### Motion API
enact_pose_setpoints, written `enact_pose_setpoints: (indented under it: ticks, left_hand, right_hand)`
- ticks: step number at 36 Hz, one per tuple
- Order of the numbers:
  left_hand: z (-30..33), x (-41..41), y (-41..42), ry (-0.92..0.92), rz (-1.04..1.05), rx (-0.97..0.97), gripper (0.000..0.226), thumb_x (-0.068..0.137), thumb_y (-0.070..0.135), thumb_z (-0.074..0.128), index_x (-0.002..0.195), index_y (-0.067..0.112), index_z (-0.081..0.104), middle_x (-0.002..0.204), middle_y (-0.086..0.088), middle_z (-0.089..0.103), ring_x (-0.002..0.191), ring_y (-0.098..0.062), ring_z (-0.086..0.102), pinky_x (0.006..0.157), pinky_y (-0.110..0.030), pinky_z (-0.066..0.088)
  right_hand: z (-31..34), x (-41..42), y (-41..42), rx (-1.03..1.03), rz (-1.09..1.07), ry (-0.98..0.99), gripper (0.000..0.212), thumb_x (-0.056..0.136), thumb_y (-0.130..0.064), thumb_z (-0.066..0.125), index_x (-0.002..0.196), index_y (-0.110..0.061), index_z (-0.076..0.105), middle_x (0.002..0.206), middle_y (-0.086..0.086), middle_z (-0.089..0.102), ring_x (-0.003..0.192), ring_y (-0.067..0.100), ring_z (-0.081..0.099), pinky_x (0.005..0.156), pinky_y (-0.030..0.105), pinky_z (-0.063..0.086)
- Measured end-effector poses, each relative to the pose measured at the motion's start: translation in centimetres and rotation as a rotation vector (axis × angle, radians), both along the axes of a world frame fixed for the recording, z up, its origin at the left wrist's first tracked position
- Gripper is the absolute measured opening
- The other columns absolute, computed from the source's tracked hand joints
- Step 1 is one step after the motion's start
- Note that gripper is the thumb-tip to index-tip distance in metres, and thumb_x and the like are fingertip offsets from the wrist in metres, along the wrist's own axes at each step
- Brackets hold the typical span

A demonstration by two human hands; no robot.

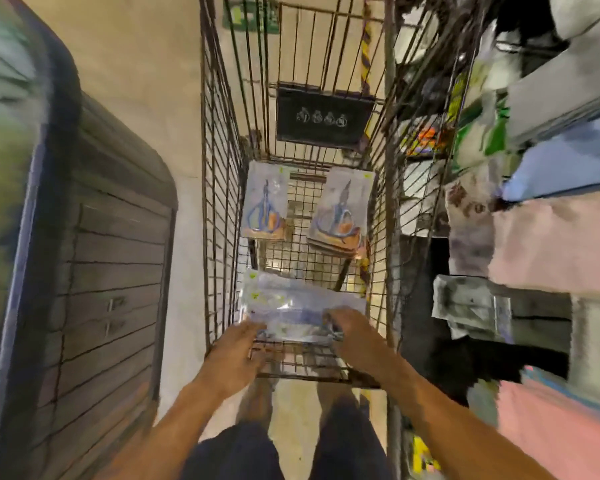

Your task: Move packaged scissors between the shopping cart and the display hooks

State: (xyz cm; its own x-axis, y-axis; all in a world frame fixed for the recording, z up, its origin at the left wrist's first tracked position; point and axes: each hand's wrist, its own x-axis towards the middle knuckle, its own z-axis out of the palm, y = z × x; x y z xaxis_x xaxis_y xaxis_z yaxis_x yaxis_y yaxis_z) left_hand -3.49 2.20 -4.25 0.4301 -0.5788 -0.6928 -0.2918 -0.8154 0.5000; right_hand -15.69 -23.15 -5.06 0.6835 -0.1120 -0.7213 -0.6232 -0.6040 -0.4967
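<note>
Both arms are reaching down into the shopping cart (pixel 222 188). The left hand (pixel 234 353) and right hand (pixel 352 332) are gripping the near edge of a stack of packaged scissors (pixel 291 306), fingers curled onto it. Farther in, a single scissors pack (pixel 264 202) and a second small pile (pixel 342 216) are lying on the cart floor, well apart.
</note>
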Motion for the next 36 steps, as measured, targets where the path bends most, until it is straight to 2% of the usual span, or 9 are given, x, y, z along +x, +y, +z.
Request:
enact_pose_setpoints:
  ticks: [7, 9, 13, 18, 23, 27, 31, 34, 36]
  left_hand:
    - [-4.5, -0.7, -0.5, 0.016, 0.050, 0.035, 0.052, 0.094, 0.035, 0.054, 0.142, 0.018, 0.052, 0.143, -0.006, 0.054, 0.133, -0.028, 0.047, 0.111, -0.031, 0.033]
    - [-5.3, -0.7, -0.6, 0.026, 0.051, 0.042, 0.047, 0.097, 0.029, 0.058, 0.142, 0.023, 0.050, 0.144, 0.002, 0.051, 0.136, -0.021, 0.042, 0.112, -0.027, 0.030]
    - [-6.0, -0.8, -0.3, 0.035, 0.039, 0.071, 0.043, 0.098, 0.031, 0.056, 0.140, 0.024, 0.052, 0.144, 0.002, 0.051, 0.135, -0.020, 0.042, 0.113, -0.029, 0.032]
    - [-5.2, -0.8, -0.2, 0.055, 0.038, 0.090, 0.048, 0.097, 0.024, 0.058, 0.144, 0.024, 0.047, 0.147, 0.001, 0.048, 0.137, -0.021, 0.041, 0.113, -0.027, 0.032]
    - [-3.6, -0.4, -0.5, 0.128, 0.097, 0.075, 0.044, 0.095, 0.025, 0.058, 0.138, 0.032, 0.050, 0.142, 0.005, 0.049, 0.133, -0.016, 0.045, 0.110, -0.028, 0.038]
    - [-1.5, 0.5, -1.0, 0.166, 0.187, 0.063, 0.044, 0.097, 0.027, 0.057, 0.140, 0.034, 0.049, 0.139, 0.011, 0.049, 0.129, -0.010, 0.048, 0.107, -0.023, 0.038]
    - [0.7, 1.1, -1.7, 0.207, 0.292, 0.037, 0.050, 0.098, 0.026, 0.059, 0.146, 0.031, 0.045, 0.140, 0.008, 0.050, 0.120, -0.008, 0.053, 0.097, -0.016, 0.043]
    - [2.6, 1.5, -2.7, 0.231, 0.381, -0.028, 0.046, 0.101, 0.022, 0.057, 0.145, 0.029, 0.045, 0.131, 0.007, 0.054, 0.099, -0.001, 0.059, 0.079, -0.011, 0.050]
    - [3.9, 1.6, -3.5, 0.269, 0.479, -0.077, 0.048, 0.101, 0.020, 0.056, 0.146, 0.032, 0.043, 0.124, 0.007, 0.056, 0.098, -0.004, 0.060, 0.075, -0.024, 0.056]
  right_hand:
    - [-5.1, 1.7, 0.5, -0.182, 0.025, -0.272, 0.063, 0.061, -0.009, 0.087, 0.118, -0.012, 0.062, 0.115, 0.009, 0.066, 0.105, 0.017, 0.057, 0.091, 0.029, 0.049]
    - [-5.8, 1.8, 0.7, -0.216, 0.088, -0.271, 0.072, 0.062, -0.019, 0.090, 0.124, -0.020, 0.053, 0.123, 0.003, 0.059, 0.112, 0.018, 0.053, 0.099, 0.035, 0.050]
    - [-7.4, 1.6, 0.6, -0.328, 0.189, -0.202, 0.082, 0.045, -0.039, 0.098, 0.115, -0.016, 0.064, 0.108, 0.009, 0.065, 0.096, 0.029, 0.065, 0.081, 0.041, 0.058]
    - [-6.9, 1.7, 0.5, -0.119, 0.201, -0.073, 0.053, 0.092, -0.018, 0.065, 0.142, -0.024, 0.051, 0.131, 0.001, 0.060, 0.118, 0.024, 0.059, 0.099, 0.039, 0.050]
    - [-4.6, 1.8, 0.1, -0.038, 0.099, -0.097, 0.044, 0.099, -0.016, 0.054, 0.142, -0.024, 0.055, 0.134, 0.002, 0.063, 0.123, 0.023, 0.059, 0.102, 0.032, 0.046]
    - [-2.3, 1.3, -0.8, -0.038, 0.057, -0.226, 0.041, 0.099, -0.023, 0.062, 0.139, -0.030, 0.057, 0.134, -0.007, 0.063, 0.121, 0.009, 0.058, 0.091, 0.003, 0.036]
    - [-0.8, 0.6, -1.8, -0.040, -0.035, -0.386, 0.032, 0.092, -0.026, 0.064, 0.122, -0.016, 0.070, 0.113, 0.004, 0.073, 0.099, 0.019, 0.069, 0.085, 0.024, 0.055]
    - [1.6, 1.1, -2.3, -0.026, -0.174, -0.347, 0.031, 0.104, -0.028, 0.047, 0.126, -0.021, 0.068, 0.116, 0.002, 0.071, 0.100, 0.014, 0.065, 0.082, 0.008, 0.043]
    - [2.8, 1.2, -2.5, 0.030, -0.315, -0.309, 0.030, 0.106, -0.026, 0.047, 0.133, -0.028, 0.062, 0.121, -0.002, 0.068, 0.104, 0.009, 0.065, 0.081, 0.004, 0.041]
